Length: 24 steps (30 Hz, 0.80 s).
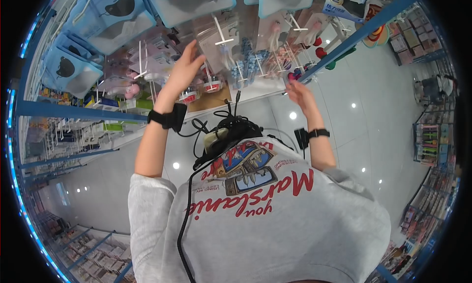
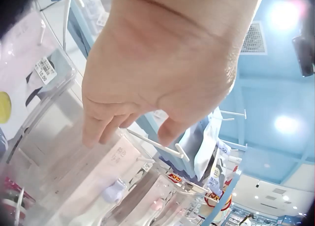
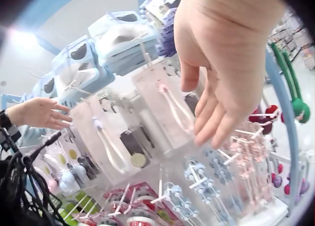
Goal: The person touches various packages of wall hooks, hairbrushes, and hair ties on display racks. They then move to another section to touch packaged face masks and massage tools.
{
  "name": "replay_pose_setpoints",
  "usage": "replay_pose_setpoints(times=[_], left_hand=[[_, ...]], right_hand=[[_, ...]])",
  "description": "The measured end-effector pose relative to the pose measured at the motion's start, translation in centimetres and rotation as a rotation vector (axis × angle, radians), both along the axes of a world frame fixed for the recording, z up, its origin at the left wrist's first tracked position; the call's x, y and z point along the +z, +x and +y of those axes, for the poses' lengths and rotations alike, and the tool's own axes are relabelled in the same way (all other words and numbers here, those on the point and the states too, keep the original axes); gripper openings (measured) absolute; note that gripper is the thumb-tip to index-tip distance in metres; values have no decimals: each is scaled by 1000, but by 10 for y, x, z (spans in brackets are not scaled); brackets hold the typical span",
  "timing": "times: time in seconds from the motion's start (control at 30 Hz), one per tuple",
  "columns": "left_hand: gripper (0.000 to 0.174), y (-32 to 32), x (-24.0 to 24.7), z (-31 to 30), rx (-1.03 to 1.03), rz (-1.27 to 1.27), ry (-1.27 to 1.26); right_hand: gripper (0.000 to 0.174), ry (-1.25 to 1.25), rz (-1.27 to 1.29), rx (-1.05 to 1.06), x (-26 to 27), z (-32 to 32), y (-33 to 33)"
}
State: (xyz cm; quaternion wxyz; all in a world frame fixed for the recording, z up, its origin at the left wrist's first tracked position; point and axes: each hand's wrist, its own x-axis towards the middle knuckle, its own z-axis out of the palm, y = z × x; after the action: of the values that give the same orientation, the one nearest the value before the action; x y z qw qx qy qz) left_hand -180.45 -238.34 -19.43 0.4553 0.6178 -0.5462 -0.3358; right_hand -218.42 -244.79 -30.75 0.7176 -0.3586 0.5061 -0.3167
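My left hand [image 1: 183, 70] reaches up to the hanging goods, its fingers loosely extended. In the left wrist view its fingertips overlap the top of a clear pack [image 2: 106, 174], which holds a white item with a lilac tip. A white hook [image 2: 156, 143] sticks out beside the thumb. Out to the right, my right hand [image 1: 302, 97] is held up with relaxed fingers and nothing in them. The right wrist view has its fingers over the edge of another clear pack [image 3: 165, 105], with a white looped item with a pink tip inside.
Light blue packs picturing black eye masks [image 3: 78, 71] hang above. Lower down are blue beaded strands [image 3: 197, 179], pink beaded strands [image 3: 246, 159] and red-lidded tubs [image 1: 212, 85]. A blue rack post [image 1: 354, 35] slants at the right. Black cables [image 1: 228, 118] lie at my chest.
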Motion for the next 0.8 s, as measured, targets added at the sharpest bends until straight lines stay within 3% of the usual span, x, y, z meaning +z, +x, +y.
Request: replay_pose_setpoints(times=[0.07, 0.13, 0.17, 0.2, 0.27, 0.4, 0.53, 0.6, 0.67, 0.8], left_hand=[[60, 2, -1, 9, -46, -101, -20], [60, 1, 1, 16, 68, -249, 96], [48, -3, -6, 16, 157, -204, -42], [48, -1, -7, 17, 147, -198, -45], [32, -6, 12, 26, 20, -276, 355], [29, -31, -2, 35, -135, -331, 429], [31, -52, -5, 19, -312, -78, 476], [36, -59, -27, 0, -362, 251, 437], [40, -70, -34, -16, -384, 289, 488], [40, -91, -95, -54, -109, 240, 573]], right_hand=[[41, 46, 118, -9, -24, 26, -24], [41, 59, 181, 8, -19, 49, -31], [40, 77, 235, 31, -16, 58, -31], [40, 76, 240, 20, -13, 62, -30], [40, 42, 299, 18, -8, 68, -27], [40, -21, 311, 34, 2, 62, -22], [45, -155, 375, 152, 7, 21, -19], [47, -247, 403, 187, 3, -3, -26], [53, -337, 315, 184, -8, -31, -26], [60, -501, 538, 364, -63, -105, -18]])
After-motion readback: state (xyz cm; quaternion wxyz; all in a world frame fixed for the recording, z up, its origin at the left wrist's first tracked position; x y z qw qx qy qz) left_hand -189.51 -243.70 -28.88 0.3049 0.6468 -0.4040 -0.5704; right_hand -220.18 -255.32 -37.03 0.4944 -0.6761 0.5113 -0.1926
